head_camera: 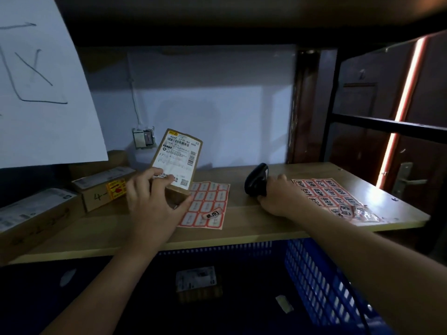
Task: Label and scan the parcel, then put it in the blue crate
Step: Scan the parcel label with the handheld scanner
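While two bare hands are stretched over a wooden shelf [242,228], one small cardboard parcel [177,163] is held tilted up on the shelf by the left hand [154,201], fingers spread across its white shipping label and thumb against its lower side. One black handheld scanner [256,182], to the right of the parcel, is gripped by the right hand [278,197]. Two sheets of red-bordered stickers are counted: one sheet [208,206] just right of the parcel, touching its base, with a single peeled sticker [212,214] lying on it, and a second sheet [326,194] beyond the scanner. Three other cardboard boxes [101,189] are seen left of the parcel. One blue crate [314,274] sits below the shelf edge, in front of the parcel; one labelled box [197,282] lies inside it. A pale wall with one socket [144,139] stands behind the parcel; the room is dim. One large white paper sheet [43,81] hangs above the boxes.
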Demonstrator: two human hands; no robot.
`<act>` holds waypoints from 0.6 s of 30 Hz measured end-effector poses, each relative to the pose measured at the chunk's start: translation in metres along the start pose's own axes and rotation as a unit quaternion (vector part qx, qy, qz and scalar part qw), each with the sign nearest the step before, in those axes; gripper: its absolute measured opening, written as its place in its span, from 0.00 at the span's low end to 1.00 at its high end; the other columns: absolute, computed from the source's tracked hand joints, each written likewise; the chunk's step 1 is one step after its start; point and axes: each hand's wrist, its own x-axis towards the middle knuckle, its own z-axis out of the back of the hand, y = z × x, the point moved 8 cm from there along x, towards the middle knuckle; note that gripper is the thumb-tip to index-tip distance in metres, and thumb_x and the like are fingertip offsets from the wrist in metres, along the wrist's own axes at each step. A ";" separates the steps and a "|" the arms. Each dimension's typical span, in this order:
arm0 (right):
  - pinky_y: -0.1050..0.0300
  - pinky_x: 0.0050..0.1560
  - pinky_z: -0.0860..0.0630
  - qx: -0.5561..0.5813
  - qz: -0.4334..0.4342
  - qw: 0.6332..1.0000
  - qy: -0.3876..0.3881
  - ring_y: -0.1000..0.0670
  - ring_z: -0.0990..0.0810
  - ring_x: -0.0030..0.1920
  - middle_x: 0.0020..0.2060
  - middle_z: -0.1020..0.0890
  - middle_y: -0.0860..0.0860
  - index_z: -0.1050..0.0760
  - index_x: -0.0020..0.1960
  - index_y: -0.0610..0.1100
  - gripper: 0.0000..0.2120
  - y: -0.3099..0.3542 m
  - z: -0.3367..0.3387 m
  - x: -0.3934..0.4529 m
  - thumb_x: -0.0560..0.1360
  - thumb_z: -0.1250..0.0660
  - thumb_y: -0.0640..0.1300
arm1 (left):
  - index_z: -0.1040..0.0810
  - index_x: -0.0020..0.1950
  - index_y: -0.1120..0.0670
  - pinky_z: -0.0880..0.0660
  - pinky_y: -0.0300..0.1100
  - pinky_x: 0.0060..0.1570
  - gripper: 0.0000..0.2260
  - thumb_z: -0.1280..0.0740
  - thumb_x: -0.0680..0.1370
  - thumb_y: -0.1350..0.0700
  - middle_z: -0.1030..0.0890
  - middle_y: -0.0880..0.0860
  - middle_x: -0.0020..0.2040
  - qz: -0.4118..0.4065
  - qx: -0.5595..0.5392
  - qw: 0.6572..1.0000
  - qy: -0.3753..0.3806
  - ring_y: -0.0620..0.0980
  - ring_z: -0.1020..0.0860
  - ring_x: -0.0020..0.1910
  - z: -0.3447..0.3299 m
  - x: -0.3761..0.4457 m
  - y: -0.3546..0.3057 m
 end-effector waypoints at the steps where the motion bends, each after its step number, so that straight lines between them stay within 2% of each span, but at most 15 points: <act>1: 0.46 0.58 0.25 0.003 0.000 1.000 0.003 0.39 0.24 0.59 0.63 0.29 0.39 0.33 0.69 0.41 0.27 0.000 0.000 0.001 0.75 0.36 0.54 | 0.23 0.55 0.60 0.31 0.55 0.55 0.28 0.19 0.61 0.50 0.28 0.59 0.60 0.002 0.000 1.000 -0.001 0.59 0.36 0.59 0.001 0.000 0.000; 4: 0.49 0.52 0.23 0.007 0.006 1.000 -0.001 0.40 0.21 0.54 0.59 0.25 0.40 0.29 0.65 0.41 0.25 -0.003 0.001 0.004 0.74 0.36 0.55 | 0.23 0.55 0.60 0.32 0.53 0.56 0.28 0.19 0.62 0.49 0.27 0.60 0.60 0.006 -0.001 1.000 -0.001 0.59 0.36 0.59 0.001 -0.001 0.001; 6: 0.51 0.51 0.24 -0.001 0.004 1.000 -0.005 0.39 0.21 0.54 0.58 0.23 0.40 0.28 0.63 0.41 0.26 -0.005 0.001 0.005 0.72 0.37 0.57 | 0.23 0.55 0.60 0.32 0.53 0.56 0.27 0.20 0.62 0.48 0.28 0.59 0.60 0.003 0.001 1.000 0.000 0.59 0.36 0.59 0.001 -0.001 0.001; 9: 0.47 0.59 0.27 -0.014 0.000 1.000 -0.023 0.37 0.27 0.62 0.63 0.26 0.38 0.31 0.67 0.39 0.31 -0.005 0.006 0.003 0.73 0.37 0.59 | 0.23 0.55 0.59 0.32 0.50 0.57 0.28 0.20 0.63 0.47 0.28 0.58 0.61 0.011 -0.002 1.000 0.006 0.58 0.35 0.60 0.001 -0.001 0.001; 11: 0.45 0.63 0.31 0.005 0.013 0.996 -0.092 0.37 0.32 0.66 0.66 0.29 0.39 0.34 0.70 0.40 0.31 0.005 0.022 -0.005 0.74 0.36 0.57 | 0.23 0.56 0.59 0.33 0.49 0.57 0.28 0.20 0.63 0.47 0.28 0.58 0.61 0.013 -0.003 1.000 0.006 0.58 0.35 0.60 0.001 -0.001 0.001; 13: 0.45 0.63 0.30 0.074 0.075 0.980 -0.170 0.38 0.30 0.65 0.65 0.27 0.40 0.32 0.70 0.41 0.25 0.026 0.041 -0.017 0.76 0.36 0.51 | 0.24 0.56 0.59 0.34 0.49 0.57 0.28 0.20 0.63 0.47 0.28 0.58 0.61 0.011 -0.004 1.000 0.003 0.58 0.35 0.60 0.001 0.000 0.001; 14: 0.46 0.60 0.26 0.115 0.119 0.972 -0.168 0.40 0.26 0.62 0.61 0.24 0.41 0.29 0.68 0.41 0.21 0.040 0.043 -0.023 0.77 0.36 0.48 | 0.24 0.56 0.59 0.34 0.49 0.57 0.28 0.20 0.63 0.47 0.28 0.58 0.61 0.009 -0.004 1.000 0.001 0.58 0.35 0.60 0.001 -0.001 0.001; 16: 0.52 0.47 0.20 0.163 0.192 0.964 -0.084 0.45 0.19 0.50 0.53 0.18 0.44 0.23 0.60 0.39 0.14 0.069 0.032 -0.030 0.78 0.37 0.45 | 0.24 0.56 0.58 0.34 0.48 0.57 0.28 0.21 0.63 0.46 0.28 0.58 0.61 0.005 -0.002 1.000 -0.002 0.58 0.35 0.60 0.001 -0.001 0.001; 17: 0.58 0.41 0.20 0.164 0.216 0.962 -0.037 0.48 0.17 0.46 0.51 0.17 0.46 0.22 0.58 0.39 0.13 0.083 0.022 -0.033 0.79 0.37 0.46 | 0.24 0.56 0.58 0.35 0.47 0.57 0.28 0.21 0.63 0.46 0.28 0.58 0.61 0.005 -0.001 1.000 -0.003 0.58 0.35 0.60 0.001 0.000 0.001; 18: 0.62 0.40 0.21 0.158 0.237 0.959 -0.007 0.51 0.17 0.45 0.52 0.17 0.47 0.22 0.59 0.41 0.14 0.094 0.014 -0.037 0.79 0.37 0.47 | 0.24 0.56 0.58 0.35 0.47 0.57 0.28 0.21 0.63 0.46 0.28 0.58 0.61 0.005 -0.001 1.000 -0.004 0.57 0.35 0.60 0.001 0.000 0.001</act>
